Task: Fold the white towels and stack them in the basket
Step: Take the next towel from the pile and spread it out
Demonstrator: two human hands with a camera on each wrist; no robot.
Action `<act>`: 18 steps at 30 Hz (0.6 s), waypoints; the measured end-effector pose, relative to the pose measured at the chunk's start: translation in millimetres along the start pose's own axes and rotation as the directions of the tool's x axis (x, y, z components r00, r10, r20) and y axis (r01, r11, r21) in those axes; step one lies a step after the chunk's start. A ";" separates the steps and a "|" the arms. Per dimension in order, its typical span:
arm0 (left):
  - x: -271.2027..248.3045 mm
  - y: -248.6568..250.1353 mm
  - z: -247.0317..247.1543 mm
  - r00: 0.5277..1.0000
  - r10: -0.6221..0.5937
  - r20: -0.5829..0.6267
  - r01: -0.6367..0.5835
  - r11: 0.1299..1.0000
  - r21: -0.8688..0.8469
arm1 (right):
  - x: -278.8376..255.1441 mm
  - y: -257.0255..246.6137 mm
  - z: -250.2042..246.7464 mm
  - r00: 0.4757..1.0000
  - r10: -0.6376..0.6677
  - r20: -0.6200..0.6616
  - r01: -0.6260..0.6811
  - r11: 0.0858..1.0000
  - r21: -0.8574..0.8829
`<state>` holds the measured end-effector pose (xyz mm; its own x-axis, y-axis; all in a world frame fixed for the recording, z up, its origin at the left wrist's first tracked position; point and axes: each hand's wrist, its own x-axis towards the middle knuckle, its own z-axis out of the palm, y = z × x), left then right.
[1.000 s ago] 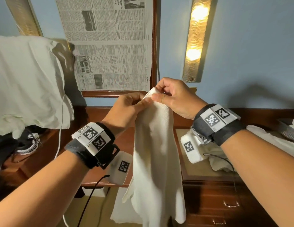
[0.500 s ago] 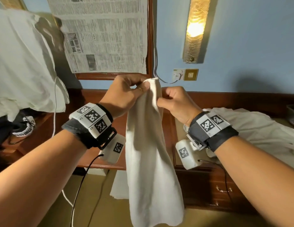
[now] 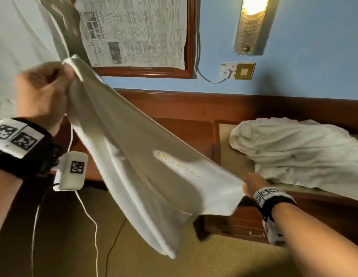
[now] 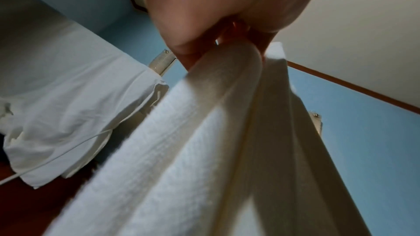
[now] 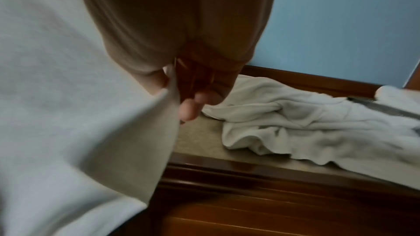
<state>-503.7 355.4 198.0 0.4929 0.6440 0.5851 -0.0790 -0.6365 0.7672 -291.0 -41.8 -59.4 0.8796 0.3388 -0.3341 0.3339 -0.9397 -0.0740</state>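
Note:
A white towel (image 3: 146, 162) with faint gold lettering hangs stretched in the air between both hands. My left hand (image 3: 44, 92) is raised at the upper left and pinches one corner; in the left wrist view the cloth (image 4: 204, 141) runs down from the fingers (image 4: 181, 39). Low at the right, my right hand (image 3: 254, 184) pinches the opposite edge, and the right wrist view shows the towel edge (image 5: 95, 114) caught between thumb and fingers (image 5: 191, 107). A crumpled heap of white towels (image 3: 300, 154) lies on the wooden cabinet top (image 3: 232, 156). The basket is barely seen.
A white pillow (image 3: 20, 47) leans at the left wall. A newspaper-covered frame (image 3: 138, 31) and a lit wall lamp (image 3: 252, 23) hang above. White cables (image 3: 90, 216) trail over the carpet. A grey ribbed rim (image 5: 386, 109) shows past the towel heap.
Both hands were together at the towel's top. The left hand has risen to the left and the right has slid down along the edge to the lower right, spreading the towel out.

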 end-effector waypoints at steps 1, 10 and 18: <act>0.5 -1.9 -2.6 1.000 -0.003 0.014 0.003 1.000 0.009 | 0.5 9.9 4.4 0.998 0.054 0.012 -0.054 0.998 -0.039; -34.9 4.6 56.1 0.924 0.121 0.362 -0.142 0.989 0.031 | -25.2 -126.8 -63.6 0.863 -0.230 -0.450 0.432 0.797 0.422; -30.7 -10.4 70.7 0.780 0.190 0.596 -0.139 0.982 -0.130 | -77.1 -245.1 -129.6 0.697 -0.230 -0.679 0.706 0.386 0.594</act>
<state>-456.7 312.3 153.5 0.8863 0.1285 0.4450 -0.2590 -0.6590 0.7061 -396.7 168.5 106.2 0.7668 0.4836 0.4220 0.5481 -0.1512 -0.8226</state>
